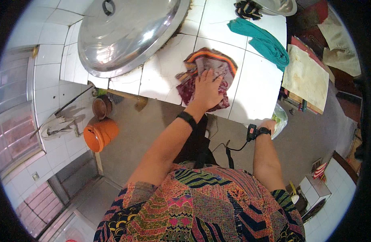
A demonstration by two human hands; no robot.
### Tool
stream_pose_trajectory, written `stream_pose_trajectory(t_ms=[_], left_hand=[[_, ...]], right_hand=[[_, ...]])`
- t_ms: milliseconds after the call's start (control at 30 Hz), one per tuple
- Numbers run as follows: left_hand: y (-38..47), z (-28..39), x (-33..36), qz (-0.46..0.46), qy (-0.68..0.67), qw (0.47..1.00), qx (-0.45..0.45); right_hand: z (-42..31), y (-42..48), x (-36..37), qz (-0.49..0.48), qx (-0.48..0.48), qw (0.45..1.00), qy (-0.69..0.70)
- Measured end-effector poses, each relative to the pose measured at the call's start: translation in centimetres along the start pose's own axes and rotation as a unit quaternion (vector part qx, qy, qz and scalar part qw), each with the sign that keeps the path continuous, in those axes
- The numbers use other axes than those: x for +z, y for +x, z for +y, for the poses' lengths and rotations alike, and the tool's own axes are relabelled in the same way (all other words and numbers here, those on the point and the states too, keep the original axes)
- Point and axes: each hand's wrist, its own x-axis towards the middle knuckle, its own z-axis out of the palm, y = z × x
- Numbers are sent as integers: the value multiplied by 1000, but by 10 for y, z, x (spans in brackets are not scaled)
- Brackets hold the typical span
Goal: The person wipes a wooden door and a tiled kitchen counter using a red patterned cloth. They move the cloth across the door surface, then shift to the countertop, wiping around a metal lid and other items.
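On the white tiled counter, my left hand lies with spread fingers on top of a crumpled maroon and grey patterned cloth that has an orange striped border. My right hand is past the counter's front edge, at a clear plastic bag with something green inside. Its fingers curl around the bag's near side. A teal cloth lies twisted near the counter's right edge, with a dark striped cloth beyond it.
A large domed metal lid covers the counter's left part. A metal bowl stands at the far right corner. Below, on the left, are an orange bucket and a brown pot. Boards or papers jut out right of the counter.
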Motion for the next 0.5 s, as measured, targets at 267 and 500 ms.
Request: stream_pose_trajectory(t_ms=[267,500], left_hand=[[103,26,-12,42,49,997,38],[139,-17,-31,51,67,996,-37]], right_hand=[[4,-2,4,9,28,999,41],[2,-16,-1,22,12,999,47]])
